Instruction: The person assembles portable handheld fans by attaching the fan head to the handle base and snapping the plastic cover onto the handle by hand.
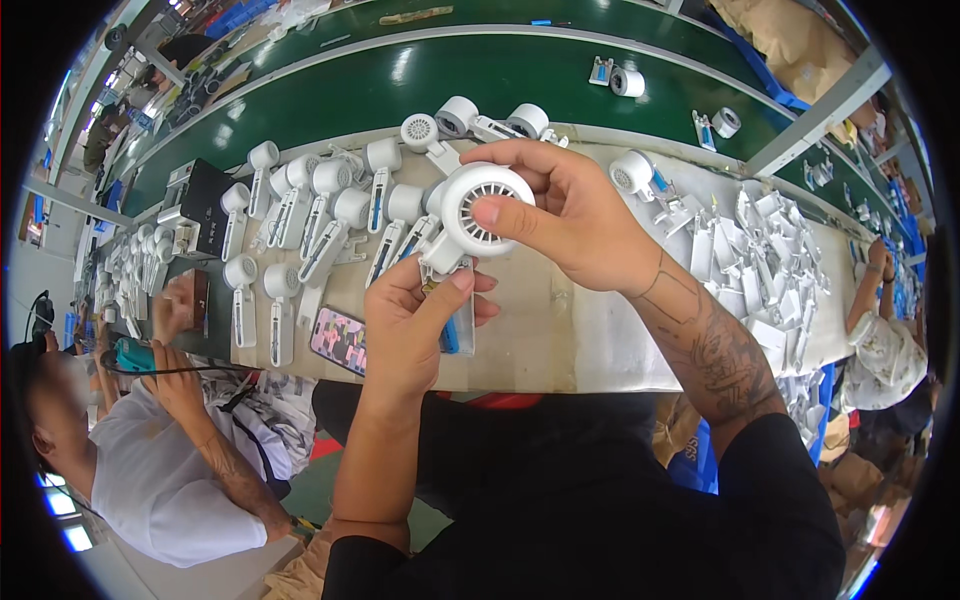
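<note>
Both my hands hold one white handheld fan (462, 200) above the bench. My right hand (560, 215) grips its round, slotted head, thumb on the front grille and fingers behind. Below it, my left hand (415, 315) pinches the neck and handle end, where a blue part (452, 335) shows. What lies under the left fingers is partly hidden. Just left of my hands, several similar white fan units (330, 190) lie in rows on the bench (545, 345), some with blue strips in the handles.
At right lies a heap of white plastic casings (765, 260). A phone in a patterned case (340, 338) rests near the bench's front edge. Beyond runs a green conveyor belt (560, 75) carrying fan parts (627, 82). A co-worker (170, 470) at left holds a teal power tool (135, 355).
</note>
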### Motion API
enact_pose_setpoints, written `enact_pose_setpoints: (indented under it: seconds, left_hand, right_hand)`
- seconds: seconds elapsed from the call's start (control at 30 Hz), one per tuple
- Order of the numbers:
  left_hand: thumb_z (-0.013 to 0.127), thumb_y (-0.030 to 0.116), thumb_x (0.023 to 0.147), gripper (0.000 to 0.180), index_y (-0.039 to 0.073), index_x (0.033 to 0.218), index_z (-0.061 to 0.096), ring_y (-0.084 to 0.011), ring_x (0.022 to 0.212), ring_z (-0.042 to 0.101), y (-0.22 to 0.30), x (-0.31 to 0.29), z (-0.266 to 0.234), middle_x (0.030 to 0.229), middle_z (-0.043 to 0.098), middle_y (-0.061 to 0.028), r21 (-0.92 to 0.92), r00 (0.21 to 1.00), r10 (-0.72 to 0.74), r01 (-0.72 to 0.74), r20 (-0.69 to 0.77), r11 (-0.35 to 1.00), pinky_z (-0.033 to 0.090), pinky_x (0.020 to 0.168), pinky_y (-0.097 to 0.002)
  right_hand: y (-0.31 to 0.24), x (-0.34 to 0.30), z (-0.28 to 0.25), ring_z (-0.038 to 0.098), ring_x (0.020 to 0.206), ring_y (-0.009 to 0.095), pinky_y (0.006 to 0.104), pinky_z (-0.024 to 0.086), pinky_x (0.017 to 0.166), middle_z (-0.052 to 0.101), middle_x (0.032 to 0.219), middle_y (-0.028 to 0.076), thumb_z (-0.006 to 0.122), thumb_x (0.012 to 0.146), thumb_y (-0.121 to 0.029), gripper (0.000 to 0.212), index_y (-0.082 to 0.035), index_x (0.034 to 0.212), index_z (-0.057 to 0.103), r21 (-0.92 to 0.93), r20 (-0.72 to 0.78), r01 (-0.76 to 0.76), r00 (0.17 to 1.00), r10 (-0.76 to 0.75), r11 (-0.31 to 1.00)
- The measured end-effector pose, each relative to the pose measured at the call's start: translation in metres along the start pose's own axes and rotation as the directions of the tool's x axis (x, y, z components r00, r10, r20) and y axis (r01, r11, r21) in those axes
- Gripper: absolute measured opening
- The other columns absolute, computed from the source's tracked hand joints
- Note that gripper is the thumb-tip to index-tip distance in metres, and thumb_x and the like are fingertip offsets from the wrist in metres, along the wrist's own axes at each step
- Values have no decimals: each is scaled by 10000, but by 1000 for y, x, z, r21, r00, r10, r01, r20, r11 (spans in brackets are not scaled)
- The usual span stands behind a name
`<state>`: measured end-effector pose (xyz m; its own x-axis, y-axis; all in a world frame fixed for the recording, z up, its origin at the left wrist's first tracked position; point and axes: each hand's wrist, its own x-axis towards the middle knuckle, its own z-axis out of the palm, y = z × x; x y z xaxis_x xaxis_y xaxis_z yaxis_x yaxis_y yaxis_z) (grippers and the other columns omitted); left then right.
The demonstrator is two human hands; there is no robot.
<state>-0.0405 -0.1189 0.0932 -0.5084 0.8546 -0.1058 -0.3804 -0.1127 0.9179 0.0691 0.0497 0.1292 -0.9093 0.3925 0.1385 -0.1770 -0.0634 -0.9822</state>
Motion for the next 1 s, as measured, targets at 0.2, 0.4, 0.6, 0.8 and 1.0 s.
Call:
enact_pose_setpoints:
  seconds: [0.2, 0.4, 0.6, 0.8, 1.0]
  left_hand:
    - [647, 72, 917, 211, -50, 1088, 657, -177, 719, 699, -2, -5, 4, 925, 721, -127, -13, 1000, -21, 21, -16, 1000, 586, 659, -295]
    - [667, 39, 901, 181, -54, 1056, 664, -172, 709, 696, -5, -9, 8, 909, 724, -129, -10, 998, -49, 49, 29, 999, 585, 679, -303]
    - [691, 15, 882, 165, -64, 1025, 667, -165, 721, 696, -7, -12, 10, 915, 726, -131, -13, 990, -116, 118, 79, 993, 577, 697, -292]
    - [702, -17, 863, 162, -62, 1015, 668, -156, 722, 692, -4, -19, 9, 903, 724, -119, 101, 997, -76, 75, 11, 992, 567, 693, -273]
    - [644, 72, 928, 181, -65, 1047, 653, -195, 770, 708, -2, -15, 3, 932, 715, -135, 1, 995, -86, 86, 51, 996, 574, 716, -302]
  right_hand:
    - [-9, 2, -6, 650, 1037, 139, 289, 535, 911, 676, 1130, 96, 742, 900, -143, 476, 19, 1307, 555, -83, 98, 5, 995, 3, 997]
    - [-31, 10, -16, 663, 987, 137, 285, 548, 884, 684, 1100, 103, 778, 870, -150, 495, 12, 1291, 575, -266, 249, 11, 967, 58, 964]
    - [-27, 23, -30, 689, 843, 176, 287, 546, 732, 702, 934, 138, 798, 831, -377, 550, 29, 1173, 654, -407, 381, 19, 912, 151, 913]
    - [-40, 38, -20, 688, 914, 184, 288, 543, 839, 719, 985, 140, 827, 812, -355, 574, 13, 1213, 645, -563, 371, -103, 855, 362, 820]
    - [-34, 52, -16, 695, 854, 196, 278, 532, 755, 720, 944, 148, 787, 819, -447, 606, 19, 1183, 656, -647, 359, -100, 835, 418, 755]
